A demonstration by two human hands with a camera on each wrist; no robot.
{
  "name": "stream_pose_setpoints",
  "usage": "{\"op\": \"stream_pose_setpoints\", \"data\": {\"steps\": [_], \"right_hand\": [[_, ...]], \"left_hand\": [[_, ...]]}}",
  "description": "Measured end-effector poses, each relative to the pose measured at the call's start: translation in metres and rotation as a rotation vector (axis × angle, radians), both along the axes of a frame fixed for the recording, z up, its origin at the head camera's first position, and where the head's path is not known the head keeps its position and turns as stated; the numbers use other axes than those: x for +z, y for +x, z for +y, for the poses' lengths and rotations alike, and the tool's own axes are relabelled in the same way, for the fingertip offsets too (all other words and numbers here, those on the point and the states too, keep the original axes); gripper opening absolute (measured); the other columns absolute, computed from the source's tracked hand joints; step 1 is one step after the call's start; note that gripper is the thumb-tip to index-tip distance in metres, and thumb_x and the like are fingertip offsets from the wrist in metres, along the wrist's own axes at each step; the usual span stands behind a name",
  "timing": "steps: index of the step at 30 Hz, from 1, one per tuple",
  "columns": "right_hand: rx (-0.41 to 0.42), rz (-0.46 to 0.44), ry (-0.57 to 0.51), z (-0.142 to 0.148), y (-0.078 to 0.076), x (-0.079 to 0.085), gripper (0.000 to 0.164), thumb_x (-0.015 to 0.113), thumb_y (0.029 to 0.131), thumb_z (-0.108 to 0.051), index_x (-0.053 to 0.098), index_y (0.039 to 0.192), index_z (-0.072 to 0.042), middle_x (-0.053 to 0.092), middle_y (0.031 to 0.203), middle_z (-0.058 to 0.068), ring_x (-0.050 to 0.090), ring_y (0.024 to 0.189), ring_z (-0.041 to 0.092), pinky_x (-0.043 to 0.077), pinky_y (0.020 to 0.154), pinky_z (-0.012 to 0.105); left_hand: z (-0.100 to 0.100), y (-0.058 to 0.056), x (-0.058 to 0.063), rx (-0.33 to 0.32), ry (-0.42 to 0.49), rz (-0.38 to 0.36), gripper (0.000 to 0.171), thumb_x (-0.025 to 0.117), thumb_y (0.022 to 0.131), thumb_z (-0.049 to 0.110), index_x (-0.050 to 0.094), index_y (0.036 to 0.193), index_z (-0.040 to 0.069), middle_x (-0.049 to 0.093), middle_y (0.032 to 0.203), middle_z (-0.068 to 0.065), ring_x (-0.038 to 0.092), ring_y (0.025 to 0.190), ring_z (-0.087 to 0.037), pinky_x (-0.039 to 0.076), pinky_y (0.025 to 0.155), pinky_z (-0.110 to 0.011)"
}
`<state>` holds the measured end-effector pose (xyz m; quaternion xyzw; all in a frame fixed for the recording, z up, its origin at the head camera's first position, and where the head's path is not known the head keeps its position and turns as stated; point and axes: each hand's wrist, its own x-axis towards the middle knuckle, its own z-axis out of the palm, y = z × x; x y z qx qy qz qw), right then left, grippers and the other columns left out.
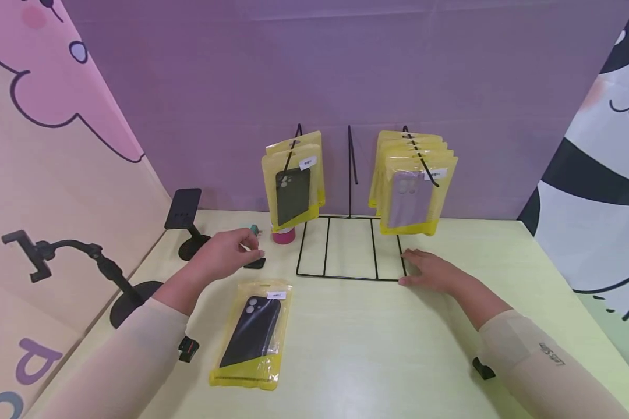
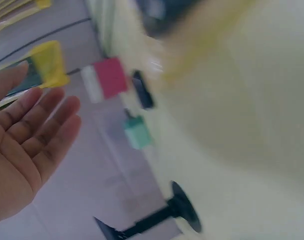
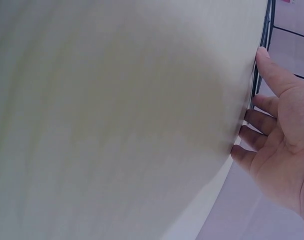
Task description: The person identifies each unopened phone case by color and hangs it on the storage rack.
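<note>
My left hand (image 1: 225, 254) hovers over the left side of the table with loosely bent fingers and holds nothing. Its palm and fingers (image 2: 57, 135) face up into the left wrist view. My right hand (image 1: 432, 272) touches the right front corner of a black wire display rack (image 1: 350, 279), its fingertips resting by the tabletop. From the rack's left hook hang yellow pouches with a dark phone case (image 1: 293, 198). Several more pouches hang on the right hook, the front one holding a purple phone case (image 1: 410, 199). A pouched black phone case (image 1: 253, 330) lies on the table.
Two black phone stands stand at the left, one with a flat plate (image 1: 183, 208), one with a bendy arm and clamp (image 1: 110, 269). Behind my left hand are a pink roll (image 1: 284, 235), a small teal item (image 1: 254, 230) and a small black object (image 1: 255, 263).
</note>
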<state>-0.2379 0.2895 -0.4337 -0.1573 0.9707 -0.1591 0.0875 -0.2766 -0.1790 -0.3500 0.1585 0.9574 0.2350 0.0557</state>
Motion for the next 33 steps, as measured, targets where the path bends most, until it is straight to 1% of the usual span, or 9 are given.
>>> {"op": "stream_pose_setpoints", "data": {"steps": [5,9,14,17,20,23,26,30,33], "right_hand": [[0.007,-0.002,-0.003,-0.002,-0.001,0.000,0.081,0.063,0.092,-0.048,0.036,0.148,0.005,0.032,0.152,0.032,0.026,0.142,0.049,0.026,0.115,0.059],[0.002,-0.017,-0.011,-0.003,-0.001,0.001,0.082,0.063,0.092,-0.048,0.035,0.148,0.005,0.031,0.153,0.032,0.026,0.142,0.049,0.025,0.115,0.060],[-0.004,-0.017,-0.007,-0.003,-0.001,0.001,0.083,0.063,0.092,-0.049,0.035,0.148,0.005,0.031,0.153,0.032,0.026,0.142,0.049,0.025,0.115,0.060],[-0.010,-0.017,-0.013,-0.003,0.000,0.003,0.083,0.063,0.092,-0.049,0.035,0.148,0.005,0.031,0.153,0.032,0.026,0.142,0.049,0.025,0.116,0.060],[-0.014,-0.016,-0.017,-0.003,0.001,0.004,0.082,0.064,0.092,-0.048,0.035,0.148,0.005,0.031,0.153,0.032,0.026,0.143,0.049,0.025,0.116,0.059],[-0.016,-0.022,-0.011,-0.003,0.001,0.004,0.082,0.063,0.092,-0.048,0.035,0.149,0.005,0.031,0.153,0.031,0.025,0.143,0.048,0.025,0.116,0.059],[-0.021,-0.035,0.001,-0.002,0.000,0.002,0.083,0.063,0.092,-0.049,0.034,0.150,0.004,0.030,0.154,0.030,0.025,0.144,0.047,0.025,0.116,0.059],[-0.023,-0.044,0.002,-0.001,-0.001,0.002,0.084,0.062,0.092,-0.050,0.033,0.150,0.003,0.029,0.155,0.030,0.024,0.144,0.047,0.024,0.116,0.059],[-0.022,-0.044,-0.003,-0.001,-0.001,0.002,0.084,0.062,0.092,-0.050,0.033,0.150,0.004,0.029,0.154,0.030,0.024,0.144,0.047,0.024,0.116,0.059]], "left_hand": [[-0.009,0.001,-0.026,-0.024,-0.155,-0.066,0.034,0.070,0.091,0.037,0.065,0.113,0.012,0.067,0.113,-0.007,0.061,0.099,-0.024,0.055,0.084,-0.042],[-0.012,0.003,-0.038,-0.034,-0.241,-0.112,0.035,0.073,0.088,0.034,0.065,0.112,0.009,0.068,0.110,-0.007,0.060,0.095,-0.023,0.055,0.085,-0.043],[-0.014,0.002,-0.046,-0.044,-0.248,-0.134,0.029,0.075,0.086,0.029,0.067,0.107,0.010,0.068,0.102,-0.004,0.059,0.089,-0.021,0.053,0.083,-0.042],[-0.014,0.000,-0.048,-0.061,-0.241,-0.137,0.024,0.076,0.086,0.025,0.068,0.104,0.011,0.068,0.097,-0.003,0.058,0.087,-0.020,0.053,0.082,-0.040],[-0.013,0.002,-0.048,-0.080,-0.235,-0.134,0.014,0.075,0.087,0.020,0.069,0.097,0.012,0.066,0.090,-0.001,0.056,0.083,-0.019,0.051,0.077,-0.037],[-0.012,0.003,-0.048,-0.110,-0.220,-0.133,0.005,0.073,0.088,0.016,0.069,0.087,0.014,0.063,0.082,0.000,0.054,0.079,-0.019,0.047,0.070,-0.033],[-0.012,0.002,-0.050,-0.116,-0.175,-0.157,0.007,0.070,0.090,0.016,0.068,0.083,0.016,0.060,0.080,0.001,0.052,0.078,-0.018,0.044,0.067,-0.030],[-0.011,0.001,-0.051,-0.091,-0.024,-0.226,0.005,0.067,0.093,0.019,0.066,0.089,0.016,0.061,0.085,0.000,0.055,0.081,-0.019,0.050,0.070,-0.030],[-0.009,0.001,-0.048,-0.086,0.115,-0.259,0.004,0.066,0.094,0.019,0.066,0.094,0.016,0.062,0.089,-0.002,0.057,0.084,-0.021,0.054,0.075,-0.034]]}}
